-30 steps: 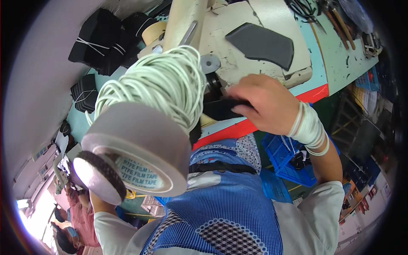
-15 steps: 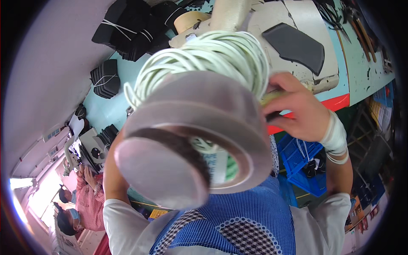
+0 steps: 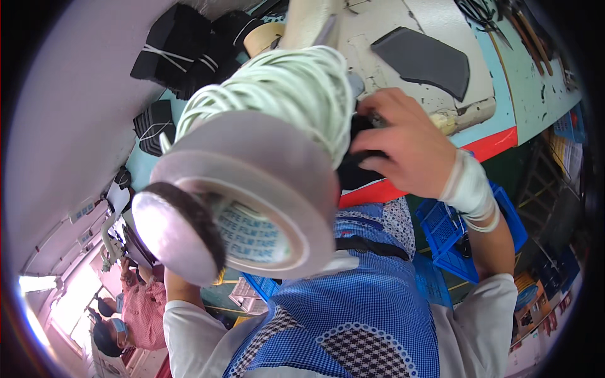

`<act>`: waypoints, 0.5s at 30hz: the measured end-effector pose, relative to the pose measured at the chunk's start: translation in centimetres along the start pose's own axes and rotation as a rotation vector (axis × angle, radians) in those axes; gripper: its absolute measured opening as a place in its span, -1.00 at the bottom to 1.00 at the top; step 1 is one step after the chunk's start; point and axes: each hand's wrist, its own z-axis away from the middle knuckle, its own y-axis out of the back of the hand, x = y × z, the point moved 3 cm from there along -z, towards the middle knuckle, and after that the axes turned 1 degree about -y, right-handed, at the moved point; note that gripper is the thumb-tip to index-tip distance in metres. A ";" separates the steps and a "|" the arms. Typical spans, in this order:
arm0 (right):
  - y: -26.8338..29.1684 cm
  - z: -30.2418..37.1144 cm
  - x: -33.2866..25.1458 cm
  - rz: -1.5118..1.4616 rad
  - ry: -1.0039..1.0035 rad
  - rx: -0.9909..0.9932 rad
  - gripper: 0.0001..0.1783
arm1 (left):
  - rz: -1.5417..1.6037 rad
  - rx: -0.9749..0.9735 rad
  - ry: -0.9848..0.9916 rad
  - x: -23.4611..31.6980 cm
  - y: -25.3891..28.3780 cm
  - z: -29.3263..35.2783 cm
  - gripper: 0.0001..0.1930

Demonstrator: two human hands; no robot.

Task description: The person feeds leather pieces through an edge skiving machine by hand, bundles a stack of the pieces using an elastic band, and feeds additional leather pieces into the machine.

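At the desk, our right hand pinches black material, probably light, pliable, best held by edges; our left hand is hidden.

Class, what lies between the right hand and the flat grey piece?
In the head view, pale work surface separates the right hand and grey piece.
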 end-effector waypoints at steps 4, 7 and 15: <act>0.9 1.3 0.0 0.072 -0.159 -0.003 -0.66 | -0.170 0.172 0.016 -4.0 -0.7 -2.2 -0.60; 5.5 2.5 -0.3 0.133 -0.271 0.336 -0.60 | -0.152 0.237 0.091 -6.8 -2.5 -2.3 -0.59; 5.4 2.5 6.4 0.672 -0.130 0.443 -0.47 | 0.541 0.031 0.111 -1.4 -9.3 6.6 -0.44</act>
